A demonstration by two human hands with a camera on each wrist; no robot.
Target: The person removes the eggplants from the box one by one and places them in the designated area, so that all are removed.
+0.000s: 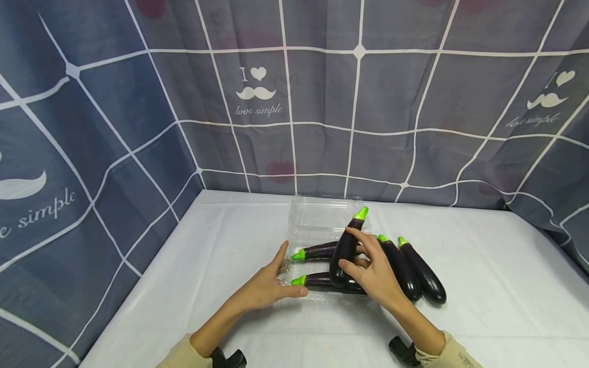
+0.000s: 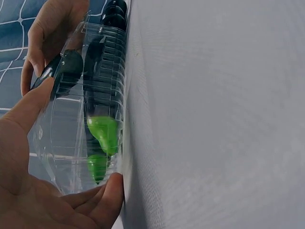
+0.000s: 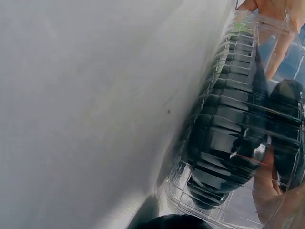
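Observation:
My right hand point(image 1: 375, 268) grips a dark purple eggplant point(image 1: 342, 258) with a bright green stem cap, its cap tilted up and away. Below it, two eggplants lie sideways in a clear plastic clamshell box point(image 1: 296, 240), green ends to the left: a back eggplant point(image 1: 317, 251) and a front eggplant point(image 1: 317, 280). At the box's left end rests my left hand point(image 1: 264, 286), thumb and fingers spread along the wall. In the left wrist view, the fingertips of the left hand point(image 2: 19, 162) lie at the clear wall. The right wrist view shows the held eggplant point(image 3: 286, 119) through the box side.
Right of the box, two more eggplants lie side by side on the white table point(image 1: 506, 266): a nearer-box eggplant point(image 1: 400, 268) and an outer eggplant point(image 1: 423, 273). The box's lid point(image 1: 319, 212) stands folded back at the rear. A grey checked curtain point(image 1: 322, 102) hangs behind and left.

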